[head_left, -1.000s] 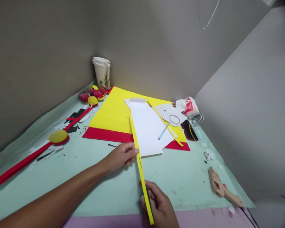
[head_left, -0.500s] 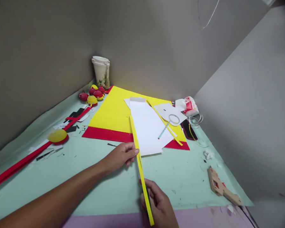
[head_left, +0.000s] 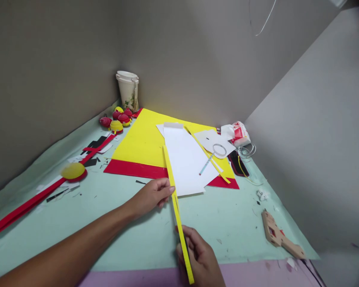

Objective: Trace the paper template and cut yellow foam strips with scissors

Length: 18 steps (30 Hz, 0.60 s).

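A narrow yellow strip (head_left: 169, 169) runs lengthwise in front of me, its far end over white paper (head_left: 185, 163). My left hand (head_left: 160, 193) is closed on the strip near its middle, thumb on top. Closer to me, my right hand (head_left: 199, 255) is closed around the dark handle of what look like scissors (head_left: 187, 248). They lie along the strip and are mostly hidden by it and my fingers. A thin blade edge shows beside the strip between my hands.
Yellow sheet (head_left: 137, 143) and red sheet (head_left: 134, 169) lie beneath the papers. A glue gun (head_left: 273, 231) rests at right, near a phone (head_left: 237, 163). At left are a red band (head_left: 38, 201), a yellow-red dome (head_left: 73, 172), several small lanterns (head_left: 116, 126) and a white bucket (head_left: 127, 89).
The gap beside the strip between my hands has narrowed, as the blades seem to have closed. Both hands stay almost where they were.
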Tool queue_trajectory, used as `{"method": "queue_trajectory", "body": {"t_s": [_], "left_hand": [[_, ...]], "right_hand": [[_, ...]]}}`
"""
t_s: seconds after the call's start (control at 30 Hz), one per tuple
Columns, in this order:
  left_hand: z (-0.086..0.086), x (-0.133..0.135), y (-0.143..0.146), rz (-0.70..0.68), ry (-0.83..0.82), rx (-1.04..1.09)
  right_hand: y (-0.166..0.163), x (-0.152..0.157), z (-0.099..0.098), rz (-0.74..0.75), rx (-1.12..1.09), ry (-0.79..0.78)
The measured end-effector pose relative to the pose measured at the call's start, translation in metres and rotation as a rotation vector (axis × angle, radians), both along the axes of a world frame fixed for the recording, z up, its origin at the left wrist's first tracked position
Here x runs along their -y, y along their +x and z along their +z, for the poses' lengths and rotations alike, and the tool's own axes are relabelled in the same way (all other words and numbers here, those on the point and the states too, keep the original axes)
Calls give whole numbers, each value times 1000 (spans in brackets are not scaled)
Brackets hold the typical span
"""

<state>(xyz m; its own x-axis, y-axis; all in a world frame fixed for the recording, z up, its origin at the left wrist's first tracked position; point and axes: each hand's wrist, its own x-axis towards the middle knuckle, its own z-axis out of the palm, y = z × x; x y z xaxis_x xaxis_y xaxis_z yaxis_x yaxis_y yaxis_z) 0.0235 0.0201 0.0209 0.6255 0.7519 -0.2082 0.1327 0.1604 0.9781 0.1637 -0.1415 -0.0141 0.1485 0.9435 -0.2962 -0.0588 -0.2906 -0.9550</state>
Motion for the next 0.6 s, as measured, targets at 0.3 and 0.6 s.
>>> {"method": "queue_trajectory", "body": {"t_s": [0.3, 0.6], "left_hand": [[0, 1, 0, -31, 13, 19], [-2, 0, 1, -32, 9, 25]], "right_hand": [[4, -3, 2, 78, -23, -30], [5, -2, 0, 95, -2, -22]]}}
